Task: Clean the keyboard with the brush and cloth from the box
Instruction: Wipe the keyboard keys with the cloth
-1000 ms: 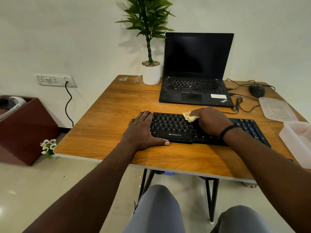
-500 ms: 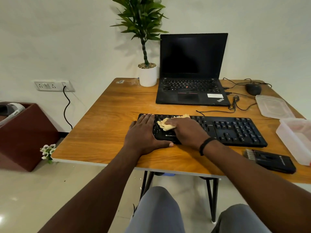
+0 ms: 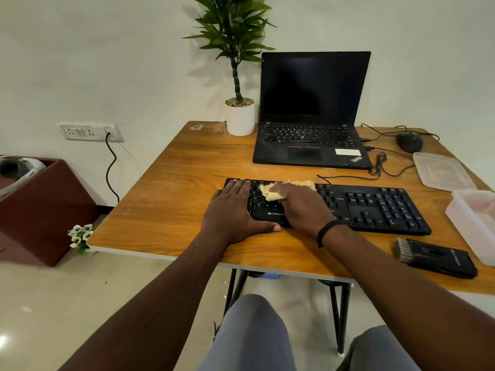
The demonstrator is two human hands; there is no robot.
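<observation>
A black keyboard (image 3: 375,207) lies across the wooden desk (image 3: 174,188). My left hand (image 3: 230,212) lies flat on the keyboard's left end, fingers straight, thumb along its front edge. My right hand (image 3: 300,204) presses a crumpled yellow cloth (image 3: 270,192) onto the left-middle keys, fingers curled over it. The black brush (image 3: 434,257) lies on the desk in front of the keyboard's right end. The clear plastic box (image 3: 476,223) stands at the right edge, its lid (image 3: 442,171) behind it.
An open black laptop (image 3: 310,113) stands behind the keyboard, with a potted plant (image 3: 239,113) to its left. A mouse (image 3: 409,141) and loose cables (image 3: 380,164) lie at the back right. A maroon bin (image 3: 40,210) sits on the floor to the left.
My right hand has slid the cloth leftward along the keyboard, from its middle toward my left hand, then slightly back up. The view has shifted, bringing the brush into sight.
</observation>
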